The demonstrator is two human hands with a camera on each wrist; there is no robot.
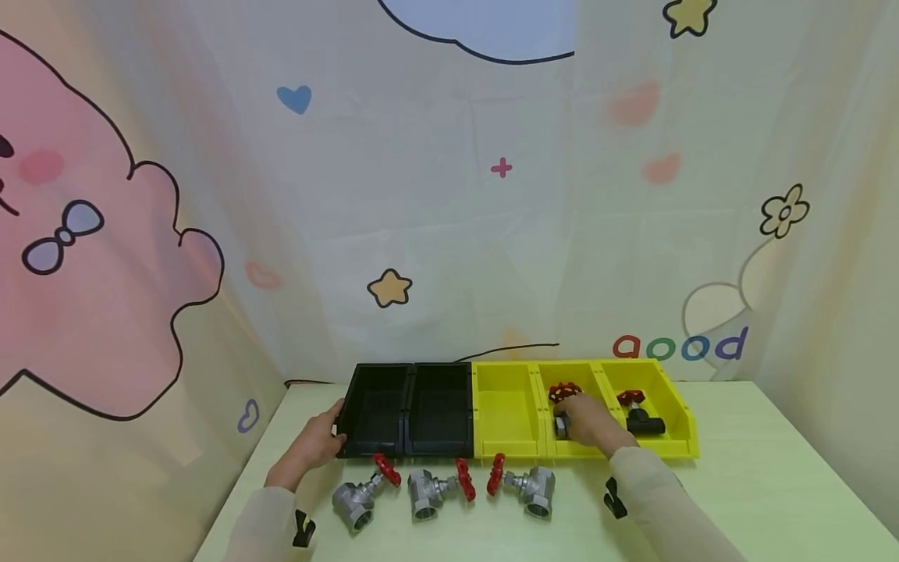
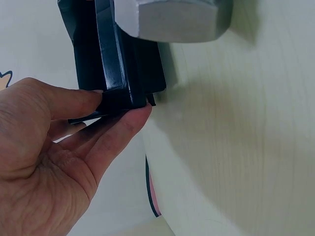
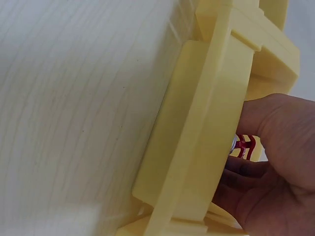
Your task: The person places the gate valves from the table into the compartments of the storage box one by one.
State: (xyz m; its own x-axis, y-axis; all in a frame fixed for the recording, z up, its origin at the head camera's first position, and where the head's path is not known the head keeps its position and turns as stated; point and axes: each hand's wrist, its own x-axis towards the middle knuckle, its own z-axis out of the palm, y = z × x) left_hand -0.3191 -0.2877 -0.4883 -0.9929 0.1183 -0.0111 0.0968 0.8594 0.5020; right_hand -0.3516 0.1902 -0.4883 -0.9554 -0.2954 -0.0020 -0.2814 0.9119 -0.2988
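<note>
My left hand pinches the left side of the leftmost black bin. In the left wrist view its thumb lies on the rim and the fingers press from the other side. My right hand reaches into the middle one of three yellow bins and holds a metal valve with a red handwheel. From the right wrist view, the front wall of the yellow bin hides most of that valve; part of its red wheel shows between thumb and fingers.
Three silver valves with red handwheels, the left, middle and right one, lie in front of the bins. A black-bodied valve sits in the rightmost yellow bin. A printed curtain hangs behind the table.
</note>
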